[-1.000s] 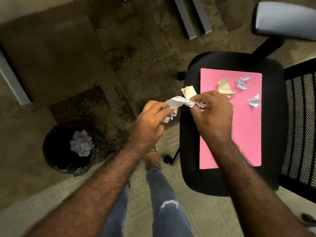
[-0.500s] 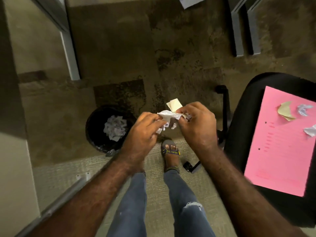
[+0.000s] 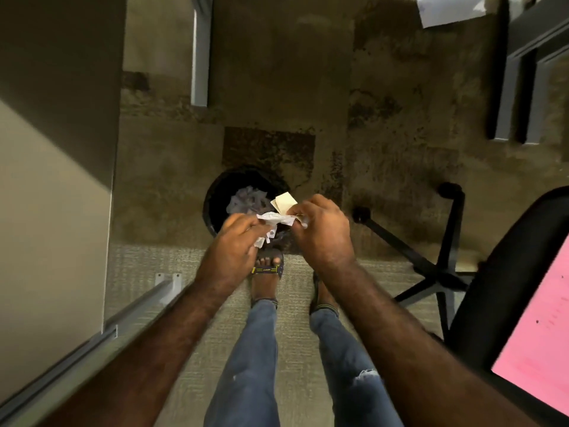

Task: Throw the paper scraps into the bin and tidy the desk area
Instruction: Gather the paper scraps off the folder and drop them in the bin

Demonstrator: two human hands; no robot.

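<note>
Left hand [image 3: 237, 238] & right hand [image 3: 320, 229] both pinch crumpled paper scraps [image 3: 277, 217] betw. them, over black bin [image 3: 215, 198]. Light, soft, prob. flutters; pinch wadded middle.

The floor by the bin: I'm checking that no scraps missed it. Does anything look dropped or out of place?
No scraps show on the carpet around the bin. Crumpled paper sits inside it, and both the left hand and right hand hold the scraps over it. Only a white sheet at the top edge looks loose.
</note>
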